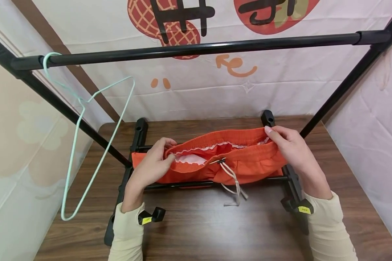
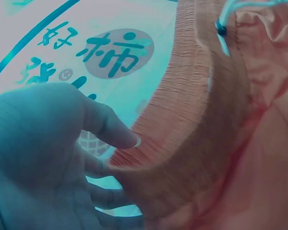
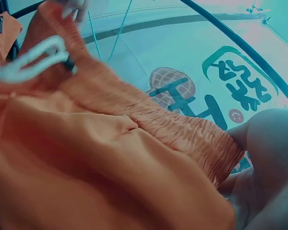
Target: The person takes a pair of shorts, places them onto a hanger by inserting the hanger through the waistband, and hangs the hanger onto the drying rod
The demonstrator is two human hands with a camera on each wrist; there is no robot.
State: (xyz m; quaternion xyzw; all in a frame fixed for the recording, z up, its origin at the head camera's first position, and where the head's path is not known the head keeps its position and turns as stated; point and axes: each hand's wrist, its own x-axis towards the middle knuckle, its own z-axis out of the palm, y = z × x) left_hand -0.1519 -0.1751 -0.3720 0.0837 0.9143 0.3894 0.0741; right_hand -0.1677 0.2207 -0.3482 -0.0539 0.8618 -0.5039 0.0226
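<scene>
Orange shorts (image 1: pixel 248 163) with a gathered elastic waistband (image 2: pixel 192 81) are held by both ends of the waist, over the lower bars of a black rack. The waist gapes, showing a white patch (image 1: pixel 191 158) inside. A pale drawstring (image 1: pixel 237 188) with a dark toggle (image 3: pixel 69 63) hangs at the front. My left hand (image 1: pixel 151 163) pinches the left end of the waistband, its thumb on one side and fingers on the other. At the opposite end, my right hand (image 1: pixel 292 150) grips the waistband; in the right wrist view the fabric hides part of its fingers.
A mint-green hanger (image 1: pixel 74 152) hangs from the left of the rack's top rail (image 1: pixel 196 50). Black uprights slant down on both sides to the base on a brown wooden surface (image 1: pixel 209 224). Printed cloth (image 1: pixel 196 105) stands behind, with pale cloth at the sides.
</scene>
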